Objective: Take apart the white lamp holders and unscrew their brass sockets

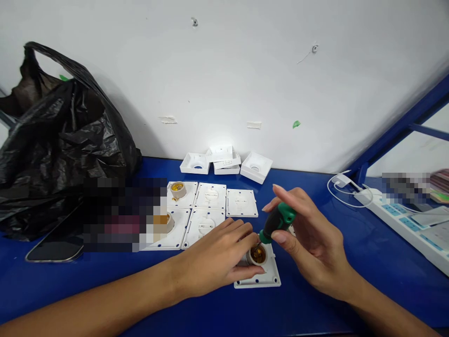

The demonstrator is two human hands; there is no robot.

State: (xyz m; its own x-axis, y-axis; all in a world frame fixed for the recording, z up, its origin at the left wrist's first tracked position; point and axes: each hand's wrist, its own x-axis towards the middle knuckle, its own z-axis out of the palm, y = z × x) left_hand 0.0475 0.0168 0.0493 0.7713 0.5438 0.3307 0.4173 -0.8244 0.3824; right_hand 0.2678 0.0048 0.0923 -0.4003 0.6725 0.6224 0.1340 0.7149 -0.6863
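Observation:
My left hand [228,255] grips a round lamp socket [258,255] with a brass-coloured inside, thumb on the near side and fingers on the far side. The socket sits on a square white base plate [261,277] on the blue table. In my right hand [312,243] is a screwdriver [278,222] with a green and black handle, held between thumb and fingers. It leans, with its tip down inside the socket. To the left lie several white base plates [210,195], two of them carrying sockets [178,189].
White square covers [257,167] lie in a loose group by the wall. A black plastic bag [66,126] and a phone [56,250] are at the left. On the right are a power strip [410,224] and a white cable [345,205]. One patch at left is blurred out.

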